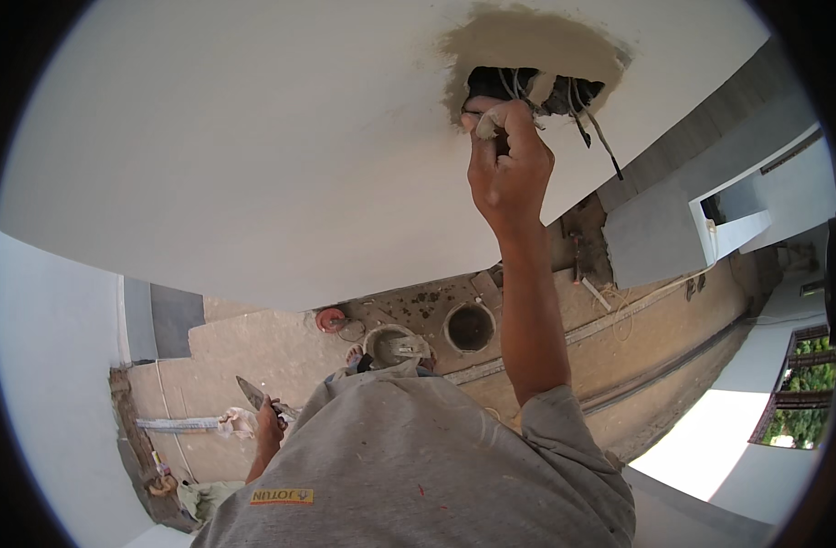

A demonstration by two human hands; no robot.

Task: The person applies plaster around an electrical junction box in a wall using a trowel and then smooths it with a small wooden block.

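My right hand (512, 169) is raised to the white wall (253, 155), its fingers curled and pressed together at the lower left edge of a ragged hole (491, 82). Whatever those fingers grip, if anything, I cannot make out. Damp brown plaster (536, 36) surrounds the opening. Several cables (600, 137) come out of it, some hanging below its edge to the right of my hand. Low at my left side, my left hand (270, 422) is closed round the handle of a pointed trowel (251, 394), its blade directed away from me.
Near my feet stand a bucket (381, 340) with grey mix in it and a round dark bucket (470, 327). A red round object (330, 320) lies left of them. Pipes (180, 425) run along the floor. A window (801, 388) is at the far right.
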